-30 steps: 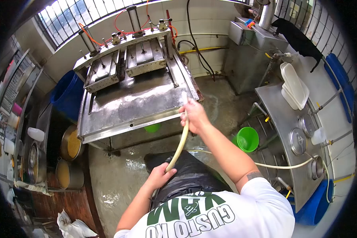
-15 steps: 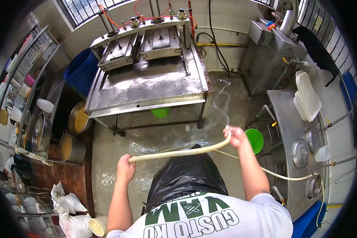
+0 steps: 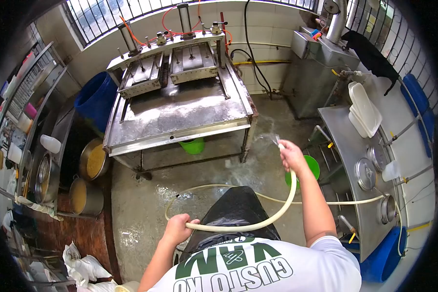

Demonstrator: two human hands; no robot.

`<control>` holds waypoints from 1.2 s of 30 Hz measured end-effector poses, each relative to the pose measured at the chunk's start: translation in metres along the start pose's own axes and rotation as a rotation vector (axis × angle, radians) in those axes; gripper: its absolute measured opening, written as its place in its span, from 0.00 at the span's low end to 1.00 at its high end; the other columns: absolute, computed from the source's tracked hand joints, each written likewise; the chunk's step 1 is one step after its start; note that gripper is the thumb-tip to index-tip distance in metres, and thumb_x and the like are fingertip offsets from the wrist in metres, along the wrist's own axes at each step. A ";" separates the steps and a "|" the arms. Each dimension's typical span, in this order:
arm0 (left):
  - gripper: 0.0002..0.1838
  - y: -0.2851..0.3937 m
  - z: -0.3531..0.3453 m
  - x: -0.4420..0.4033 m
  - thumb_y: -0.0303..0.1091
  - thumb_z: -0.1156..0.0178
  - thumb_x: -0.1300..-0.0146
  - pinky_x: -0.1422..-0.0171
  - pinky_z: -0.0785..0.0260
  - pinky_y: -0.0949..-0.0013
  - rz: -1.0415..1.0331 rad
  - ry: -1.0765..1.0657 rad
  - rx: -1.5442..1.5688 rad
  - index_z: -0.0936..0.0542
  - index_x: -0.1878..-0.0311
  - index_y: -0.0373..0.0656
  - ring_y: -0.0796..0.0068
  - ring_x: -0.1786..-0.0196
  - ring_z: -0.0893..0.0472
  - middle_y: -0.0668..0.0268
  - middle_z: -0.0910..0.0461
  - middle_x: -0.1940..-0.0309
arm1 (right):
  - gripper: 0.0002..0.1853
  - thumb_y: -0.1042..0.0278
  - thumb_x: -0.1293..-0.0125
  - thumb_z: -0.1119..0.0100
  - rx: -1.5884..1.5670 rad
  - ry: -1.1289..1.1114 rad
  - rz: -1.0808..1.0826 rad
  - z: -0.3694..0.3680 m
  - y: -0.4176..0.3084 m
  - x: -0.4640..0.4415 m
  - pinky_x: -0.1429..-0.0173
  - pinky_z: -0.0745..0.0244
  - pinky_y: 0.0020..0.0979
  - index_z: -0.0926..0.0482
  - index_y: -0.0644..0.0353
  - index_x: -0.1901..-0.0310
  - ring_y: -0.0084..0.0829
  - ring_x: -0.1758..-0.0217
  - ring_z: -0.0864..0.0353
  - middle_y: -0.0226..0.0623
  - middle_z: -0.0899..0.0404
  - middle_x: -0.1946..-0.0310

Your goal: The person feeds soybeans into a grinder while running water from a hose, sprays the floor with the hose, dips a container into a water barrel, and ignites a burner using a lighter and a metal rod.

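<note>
A pale cream hose (image 3: 248, 228) sags in a curve between my two hands. My right hand (image 3: 292, 156) is closed round it near its open end, and water sprays from there toward the floor ahead. Lower and to the left, my left hand (image 3: 179, 228) grips another stretch of the same hose. From there the hose loops over the wet floor (image 3: 146, 199) and runs right toward the steel counter (image 3: 338, 129). Just beyond my right hand stands a green bucket (image 3: 312, 168), partly hidden by my forearm.
A steel press table (image 3: 180, 109) stands ahead, with a green basin (image 3: 193, 146) beneath it. Large pots (image 3: 86, 197) and a blue barrel (image 3: 97, 100) line the left side. White sacks (image 3: 85, 265) lie at lower left. A blue container (image 3: 382, 263) sits at lower right.
My left hand has moved down and right, my right hand slightly up. The hose between them now sags lower, and the spray leaves from closer to my right hand. The view has shifted slightly.
</note>
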State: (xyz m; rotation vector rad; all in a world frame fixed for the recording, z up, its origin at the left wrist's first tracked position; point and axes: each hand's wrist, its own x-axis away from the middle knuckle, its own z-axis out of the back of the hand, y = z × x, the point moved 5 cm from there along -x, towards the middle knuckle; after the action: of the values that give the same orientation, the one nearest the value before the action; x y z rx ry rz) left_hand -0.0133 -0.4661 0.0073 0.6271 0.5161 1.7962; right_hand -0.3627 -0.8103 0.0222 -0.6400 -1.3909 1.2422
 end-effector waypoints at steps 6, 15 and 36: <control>0.25 -0.023 -0.002 0.001 0.50 0.31 0.31 0.59 0.27 0.46 0.055 -0.079 0.030 0.22 0.74 0.37 0.39 0.65 0.19 0.45 0.20 0.72 | 0.14 0.68 0.26 0.44 0.017 0.104 0.136 -0.014 -0.040 0.027 0.85 0.39 0.28 0.22 0.56 0.41 0.19 0.87 0.34 0.24 0.30 0.78; 0.25 -0.045 0.007 0.006 0.49 0.30 0.31 0.61 0.28 0.48 0.125 -0.050 0.004 0.22 0.74 0.37 0.40 0.66 0.20 0.45 0.20 0.71 | 0.11 0.68 0.26 0.43 -0.059 0.372 0.194 -0.010 0.015 0.029 0.80 0.38 0.27 0.20 0.58 0.45 0.17 0.83 0.33 0.22 0.29 0.78; 0.26 -0.006 0.028 -0.003 0.51 0.30 0.33 0.63 0.28 0.47 -0.068 0.125 0.013 0.21 0.78 0.39 0.41 0.68 0.20 0.48 0.21 0.76 | 0.17 0.68 0.25 0.45 -0.104 0.111 0.117 -0.007 0.039 0.014 0.88 0.41 0.26 0.24 0.56 0.37 0.19 0.89 0.36 0.26 0.28 0.77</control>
State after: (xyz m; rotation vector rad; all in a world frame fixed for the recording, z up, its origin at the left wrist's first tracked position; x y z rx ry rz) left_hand 0.0096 -0.4661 0.0249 0.5026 0.6265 1.7766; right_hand -0.3702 -0.7838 -0.0090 -0.8606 -1.3475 1.2121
